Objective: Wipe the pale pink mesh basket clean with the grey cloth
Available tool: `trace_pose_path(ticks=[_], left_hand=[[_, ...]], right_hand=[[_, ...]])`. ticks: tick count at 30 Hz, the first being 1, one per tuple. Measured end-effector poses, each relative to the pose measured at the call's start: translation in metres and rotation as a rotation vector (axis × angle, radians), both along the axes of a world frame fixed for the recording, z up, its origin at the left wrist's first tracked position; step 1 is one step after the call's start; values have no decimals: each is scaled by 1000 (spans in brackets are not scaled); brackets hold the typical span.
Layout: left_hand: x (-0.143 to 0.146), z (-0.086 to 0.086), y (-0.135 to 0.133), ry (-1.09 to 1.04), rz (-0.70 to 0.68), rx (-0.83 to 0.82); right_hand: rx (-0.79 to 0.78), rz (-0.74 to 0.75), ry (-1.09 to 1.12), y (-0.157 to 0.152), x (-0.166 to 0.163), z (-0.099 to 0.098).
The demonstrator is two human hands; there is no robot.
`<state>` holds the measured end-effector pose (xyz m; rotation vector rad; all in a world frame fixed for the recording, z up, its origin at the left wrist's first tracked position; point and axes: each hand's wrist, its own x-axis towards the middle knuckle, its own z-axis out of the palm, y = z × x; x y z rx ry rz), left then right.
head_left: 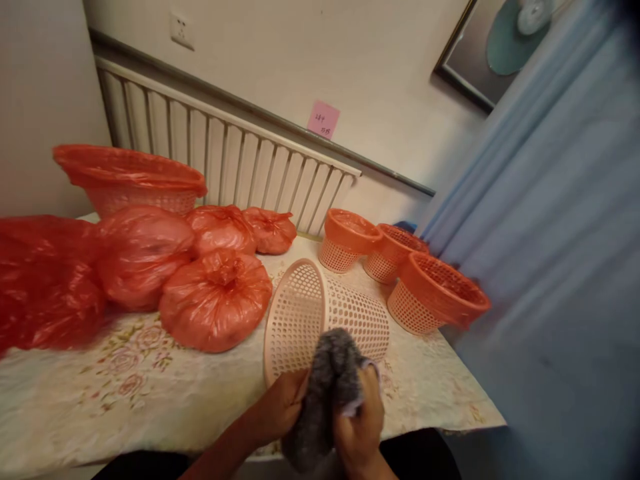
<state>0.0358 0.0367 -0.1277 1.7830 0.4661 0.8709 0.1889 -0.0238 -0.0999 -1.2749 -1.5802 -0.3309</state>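
Note:
Both hands are closed around a dark grey cloth [320, 400], bunched up at the table's near edge. My left hand [285, 403] grips its left side. On the other side my right hand [364, 417] clasps it, and a pale lilac edge shows between the fingers. Just beyond the hands, a beige perforated plastic wastebasket [357, 310] lies on its side, its wide mouth facing left. The cloth overlaps the basket's lower rim in view; whether the two touch I cannot tell.
Tied red plastic bags [217, 303] crowd the left, with a red-lined basket [133, 177] behind them. Three smaller red-lined baskets [425, 293] stand at the right, by a blue curtain [555, 220]. A radiator [225, 153] runs behind the flowered tablecloth [190, 387].

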Motion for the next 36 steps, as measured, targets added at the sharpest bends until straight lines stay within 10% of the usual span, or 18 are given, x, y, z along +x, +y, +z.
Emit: trace_pose_path(ticks=[5,17,25,36], left_hand=[[1,-8,4,-41,108,-17],[1,-30,13,28,89,151],[12,-1,-3,-64,61,-94],[34,55,-18,-59,523,-249]], right_hand=[[8,50,-119,20,-32,14],[-264,67,-97,95,-25,117],[-262,78,-47,81,-34,100],[-183,130,24,40,-31,76]])
